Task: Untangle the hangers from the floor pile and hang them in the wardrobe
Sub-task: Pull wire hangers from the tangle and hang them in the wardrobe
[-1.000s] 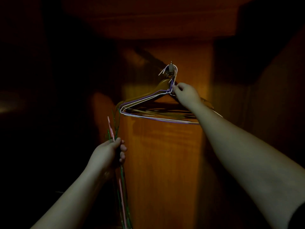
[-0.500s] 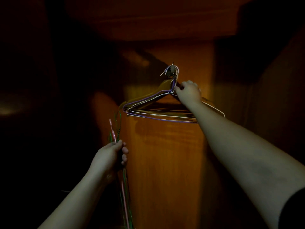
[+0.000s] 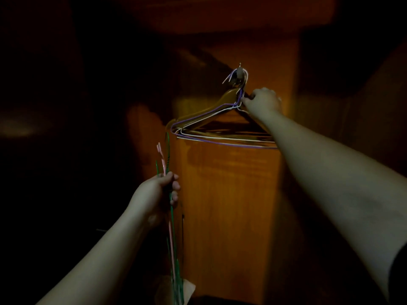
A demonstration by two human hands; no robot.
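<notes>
Head camera view, very dim, looking into a wooden wardrobe (image 3: 231,205) with an orange-brown back panel lit at the centre. At about twelve o'clock from the centre of the frame, a small metal hook (image 3: 239,73) sticks out of the panel, and a cluster of hung hangers (image 3: 211,128) dangles from it: one brown wooden hanger, plus thin wire ones in white and purple, their lower bars fanning out toward four o'clock. The person's right hand (image 3: 263,101) reaches in from the four o'clock edge of the frame, its arm crossing in front of the hangers' right ends. Its fingers are curled and its fingertips pinch the wire necks just below the hook. The left hand (image 3: 157,192) comes up from the seven o'clock corner and sits at about seven o'clock from the hook, well apart from the hung cluster. Its fingers are wrapped closed around a bundle of green and pink wire hangers (image 3: 170,216), held nearly upright; twisted ends poke out above the fist toward twelve o'clock and the rest trails down toward six o'clock.
</notes>
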